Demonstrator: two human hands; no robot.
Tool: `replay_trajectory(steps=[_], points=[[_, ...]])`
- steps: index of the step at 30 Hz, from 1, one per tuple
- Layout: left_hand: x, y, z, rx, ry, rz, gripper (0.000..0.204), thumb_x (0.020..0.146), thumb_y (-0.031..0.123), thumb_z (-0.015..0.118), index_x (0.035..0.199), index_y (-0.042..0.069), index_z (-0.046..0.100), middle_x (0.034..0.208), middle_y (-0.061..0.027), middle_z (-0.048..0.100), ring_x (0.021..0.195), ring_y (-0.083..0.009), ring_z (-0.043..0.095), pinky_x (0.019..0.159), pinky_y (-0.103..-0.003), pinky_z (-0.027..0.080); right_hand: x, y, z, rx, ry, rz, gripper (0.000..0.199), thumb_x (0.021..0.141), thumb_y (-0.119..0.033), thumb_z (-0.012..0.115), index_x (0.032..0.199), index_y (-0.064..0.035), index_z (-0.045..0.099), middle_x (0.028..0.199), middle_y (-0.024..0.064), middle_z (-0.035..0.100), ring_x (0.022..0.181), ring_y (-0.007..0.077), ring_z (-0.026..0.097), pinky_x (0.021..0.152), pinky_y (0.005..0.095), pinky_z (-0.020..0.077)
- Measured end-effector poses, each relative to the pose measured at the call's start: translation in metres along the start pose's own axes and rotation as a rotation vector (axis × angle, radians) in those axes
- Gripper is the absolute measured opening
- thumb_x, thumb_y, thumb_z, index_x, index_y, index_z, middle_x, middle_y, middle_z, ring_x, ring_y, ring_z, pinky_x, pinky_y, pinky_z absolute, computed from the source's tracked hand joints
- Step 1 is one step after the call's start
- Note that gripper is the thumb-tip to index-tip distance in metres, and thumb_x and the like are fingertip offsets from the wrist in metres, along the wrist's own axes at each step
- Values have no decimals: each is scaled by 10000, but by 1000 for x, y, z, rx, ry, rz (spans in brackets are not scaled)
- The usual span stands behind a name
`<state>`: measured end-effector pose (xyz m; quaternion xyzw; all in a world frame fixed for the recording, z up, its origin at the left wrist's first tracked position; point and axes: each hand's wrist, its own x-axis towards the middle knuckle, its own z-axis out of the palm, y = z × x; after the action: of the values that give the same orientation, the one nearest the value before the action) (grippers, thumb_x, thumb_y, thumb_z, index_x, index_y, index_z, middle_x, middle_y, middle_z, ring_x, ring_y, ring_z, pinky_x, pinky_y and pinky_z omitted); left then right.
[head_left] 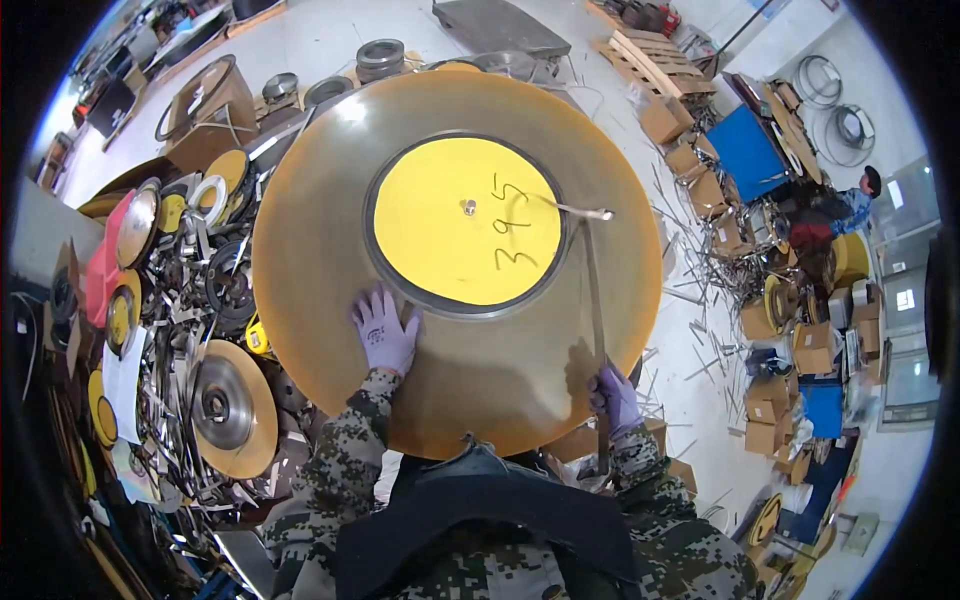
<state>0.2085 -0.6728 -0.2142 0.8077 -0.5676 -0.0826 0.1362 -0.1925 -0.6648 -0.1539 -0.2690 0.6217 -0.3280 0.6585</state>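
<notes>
A large round amber-brown disc (470, 370) lies in front of me, with a dark ring around its yellow centre (430, 230). Handwritten black marks and a small metal stud show on the yellow part. My left hand (385, 332), in a lilac glove, rests flat on the disc's near left area with its fingers spread. Over the near right edge, my right hand (616, 396), gloved alike, is closed around the long thin handle of a hammer (594, 290). Its narrow metal head lies over the yellow centre's right edge; whether it touches the disc I cannot tell.
Metal strips and scrap (185, 370) crowd the left side, with a smaller amber disc (258, 415) and a yellow tape measure (257, 336) among them. Cardboard boxes (770, 400) and strewn strips lie right. Far off are a pallet (655, 60) and another person (855, 205).
</notes>
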Motion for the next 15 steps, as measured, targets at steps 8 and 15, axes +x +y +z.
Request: replay_trajectory(steps=[8,15], points=[[19,16,4,-69,111,-137,774,893,488,511,1403,-59,313,1477,-245,297,1399,-401,192,1151,-515,93,13,0,-15,-87,201,-197,494,947,-161,537,1420,-98,410,758,-11,553,523,74,453,462,222,402],[26,-13,-1,-120,52,-108,806,830,439,614,1401,-52,326,1491,-224,286,1404,-384,197,1159,-493,96,34,-29,5,-1009,323,-671,552,853,-69,607,1388,-85,469,861,23,628,725,69,512,654,245,439]])
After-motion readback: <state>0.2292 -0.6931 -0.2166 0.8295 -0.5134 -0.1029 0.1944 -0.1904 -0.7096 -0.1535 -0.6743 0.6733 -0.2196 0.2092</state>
